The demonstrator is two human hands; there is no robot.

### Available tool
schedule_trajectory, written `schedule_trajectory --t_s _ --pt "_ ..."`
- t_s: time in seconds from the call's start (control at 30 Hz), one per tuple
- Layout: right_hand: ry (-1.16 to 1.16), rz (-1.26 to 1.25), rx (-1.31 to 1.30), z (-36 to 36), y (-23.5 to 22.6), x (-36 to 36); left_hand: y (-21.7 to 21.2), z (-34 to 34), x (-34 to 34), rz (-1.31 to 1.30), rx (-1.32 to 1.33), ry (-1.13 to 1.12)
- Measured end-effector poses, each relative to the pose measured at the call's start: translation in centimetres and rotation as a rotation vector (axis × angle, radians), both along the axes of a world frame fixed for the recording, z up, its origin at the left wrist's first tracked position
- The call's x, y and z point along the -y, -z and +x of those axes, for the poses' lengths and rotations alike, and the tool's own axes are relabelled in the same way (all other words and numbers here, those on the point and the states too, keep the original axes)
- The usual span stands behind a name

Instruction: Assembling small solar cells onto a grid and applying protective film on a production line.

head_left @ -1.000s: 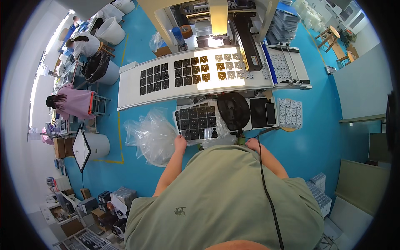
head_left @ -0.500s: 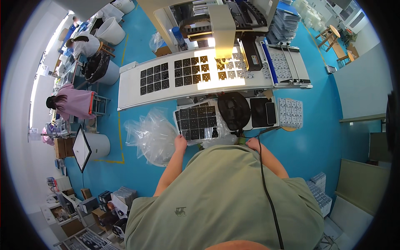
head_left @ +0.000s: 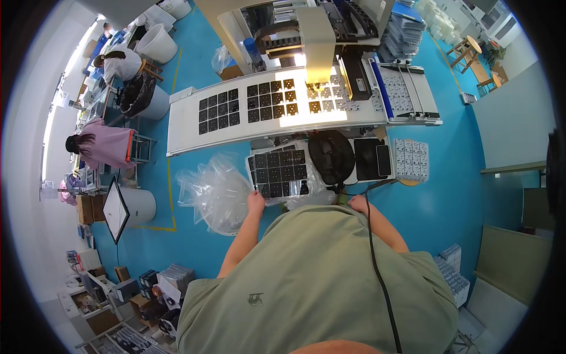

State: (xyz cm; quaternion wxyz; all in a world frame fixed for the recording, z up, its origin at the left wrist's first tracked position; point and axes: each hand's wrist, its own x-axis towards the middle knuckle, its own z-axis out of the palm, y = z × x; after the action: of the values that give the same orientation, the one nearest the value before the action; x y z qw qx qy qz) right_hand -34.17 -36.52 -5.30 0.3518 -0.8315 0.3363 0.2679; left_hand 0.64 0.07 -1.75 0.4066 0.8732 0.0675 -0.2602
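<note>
A clear sheet with rows of black squares lies on a stack below the machine's white bed. At its near left corner, my left hand is closed, the fingertips at the sheet's edge. My right hand is curled near the front of my shirt, beside a dark cable and a small green thing; its grip is hard to make out. Between the hands, farther off, sits a black bag-like thing. To its right are a black flat pad and a phone.
The machine's long white bed crosses ahead, carrying groups of black squares under a lit yellowish head. Clear plastic bags fill a bin at left. A sheet of pale parts lies at right. Two people sit at a bench far left.
The machine's yellowish head has shifted slightly to the right. My hands and the sheet stay where they were.
</note>
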Motion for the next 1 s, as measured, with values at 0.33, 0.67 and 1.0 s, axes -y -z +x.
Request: schedule_trajectory --t_s 0.33,0.67,1.0 --pt "0.039 0.008 0.018 0.0 0.5 0.0 -0.5 -0.1 0.1 -0.028 0.005 0.003" --pt "0.077 0.034 -0.013 0.2 -0.6 0.0 -1.0 -0.2 0.6 -0.016 -0.017 0.008" --pt "0.041 0.027 -0.027 0.6 -1.3 -0.1 1.1 0.4 -0.4 0.007 -0.012 0.019"
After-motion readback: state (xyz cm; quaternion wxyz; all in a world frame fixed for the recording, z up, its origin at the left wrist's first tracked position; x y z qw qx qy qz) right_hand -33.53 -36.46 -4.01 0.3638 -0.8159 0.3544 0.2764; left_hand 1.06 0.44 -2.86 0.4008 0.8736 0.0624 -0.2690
